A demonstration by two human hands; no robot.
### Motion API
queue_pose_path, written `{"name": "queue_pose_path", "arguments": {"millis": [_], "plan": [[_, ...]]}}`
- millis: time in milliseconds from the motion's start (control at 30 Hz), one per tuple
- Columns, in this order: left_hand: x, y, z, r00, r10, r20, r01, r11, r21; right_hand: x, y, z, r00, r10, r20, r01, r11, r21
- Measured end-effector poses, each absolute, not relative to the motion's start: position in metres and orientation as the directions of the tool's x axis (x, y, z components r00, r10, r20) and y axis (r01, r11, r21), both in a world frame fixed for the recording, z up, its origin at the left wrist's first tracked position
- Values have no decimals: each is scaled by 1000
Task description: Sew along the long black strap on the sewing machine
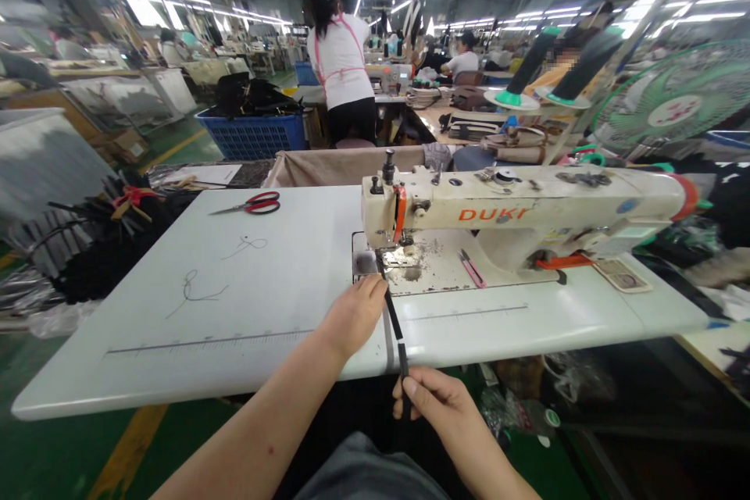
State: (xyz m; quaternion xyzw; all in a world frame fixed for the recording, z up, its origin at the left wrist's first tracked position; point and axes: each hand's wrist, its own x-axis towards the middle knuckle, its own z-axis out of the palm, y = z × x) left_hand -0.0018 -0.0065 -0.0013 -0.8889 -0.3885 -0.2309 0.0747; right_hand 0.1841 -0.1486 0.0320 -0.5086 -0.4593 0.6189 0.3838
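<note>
Your white table [281, 266] spreads out smooth and hard, rounded at its corners, with a ruled scale printed near the front edge. On it stands the cream sewing machine [562, 207], its painted metal scuffed and the bed around the needle plate stained with brown specks.

Your right hand [437, 398], just off the front edge, is closed in a pinch, thumb against finger, on the near end of a black strip [394, 316]. Your left hand [358, 314] lies just in front of the needle area, fingers bunched and fingertips at the strip; I cannot tell whether it grips or only presses. The strip, narrow, flat and apparently pliable, runs from there to your right hand (a pale mark crosses it, perhaps a gap). You seem to be lining it up at the needle; the next move calls for a straight lie and gentle, even tension.

Left of the machine lie scissors [246, 207] with red-and-black loops; on its bed, slim pink snips [472, 269]. Smallest is a wispy, curled dark thread [202, 298].
</note>
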Motion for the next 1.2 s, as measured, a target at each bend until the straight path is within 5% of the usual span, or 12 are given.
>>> {"name": "queue_pose_path", "arguments": {"millis": [1200], "plan": [[1, -3, -4, 561, 687, 461, 740, -666, 92, 186, -155, 30, -169, 923, -344, -66, -359, -931]]}}
